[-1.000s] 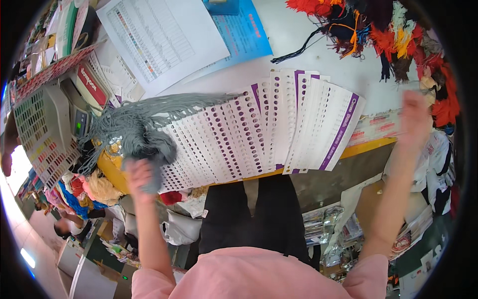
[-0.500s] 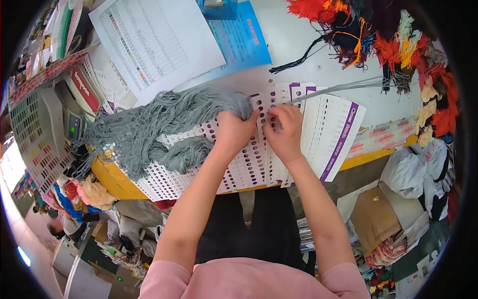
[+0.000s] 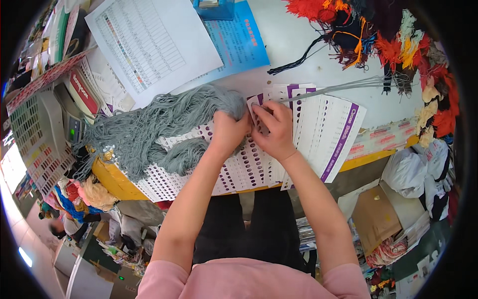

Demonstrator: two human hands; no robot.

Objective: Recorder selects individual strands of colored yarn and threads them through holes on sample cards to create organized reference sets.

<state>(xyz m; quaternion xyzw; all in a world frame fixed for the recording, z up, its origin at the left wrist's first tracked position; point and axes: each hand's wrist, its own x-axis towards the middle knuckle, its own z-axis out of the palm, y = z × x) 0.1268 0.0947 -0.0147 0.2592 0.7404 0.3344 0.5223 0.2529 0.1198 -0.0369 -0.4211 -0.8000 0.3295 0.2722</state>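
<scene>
A big loose bundle of grey-blue yarn (image 3: 149,117) spreads over the left part of the table. Its rounded right end is in my left hand (image 3: 229,133), whose fingers are closed around it. My right hand (image 3: 275,130) is close beside, fingers curled in at the edge of a white punched card; what is between its fingertips is too small to make out. Under both hands lies a fanned row of white punched cards (image 3: 343,137) with purple bands and dark holes. Several long grey strands (image 3: 343,88) stretch from behind my right hand across the cards to the right.
Printed sheets (image 3: 154,45), a blue leaflet (image 3: 244,42) and a blue box (image 3: 215,10) lie at the back. Red, orange and black yarn bundles (image 3: 358,40) pile up at the far right. A small scale (image 3: 74,124) and colour charts (image 3: 37,134) stand at left.
Both hands have shifted slightly left, along with the end of the yarn bundle. The cards under my right hand have shifted left too, and one edge now shows tilted between the hands.
</scene>
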